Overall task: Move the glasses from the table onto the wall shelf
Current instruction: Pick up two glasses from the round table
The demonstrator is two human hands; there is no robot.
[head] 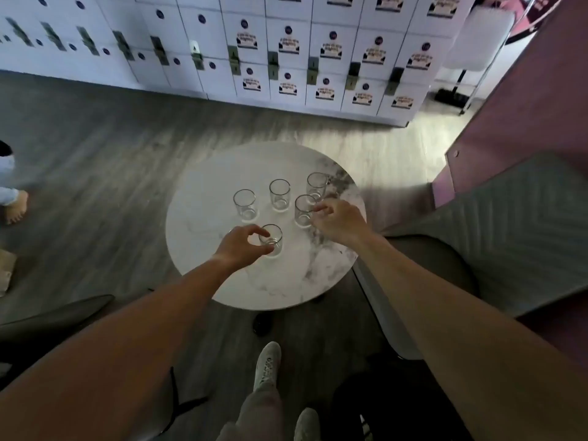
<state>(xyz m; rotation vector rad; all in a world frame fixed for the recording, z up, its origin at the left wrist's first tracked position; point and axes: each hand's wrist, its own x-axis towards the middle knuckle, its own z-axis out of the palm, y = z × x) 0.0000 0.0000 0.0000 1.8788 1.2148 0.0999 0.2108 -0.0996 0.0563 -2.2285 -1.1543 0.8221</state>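
Two white shoes point(268, 364) sit at bottom centre, nearest the cam, w/ grey trouser legs below them. Both bare forearms run up from the bottom corners toward a round marble table point(203, 224) in mid-frame.

Far left edge: another person's bare foot point(16, 206) on the grey wood floor point(95, 160). Lower left, a dark chair edge point(54, 316).

Left hand point(241, 248) is at the front glass point(271, 239), nearest the table's lower edge; thumb and fingers curl round its rim and side, clamped on it. Glass looks upright, base on the tabletop.

Four more glasses stand upright above it, all apart from each other: left glass point(245, 204), middle glass point(280, 194), then right-front glass point(304, 211) and back-right glass point(317, 185).

Right hand point(339, 219) reaches the right-front glass, fingers curled against its right side and rim; looks like a grip, though part of the contact is hidden by the hand.

Upper frame: white lockers point(286, 58) w/ stickers span the top. Right side: grey quilted seat point(509, 224) and a pink panel point(525, 106). No wall shelf in view.
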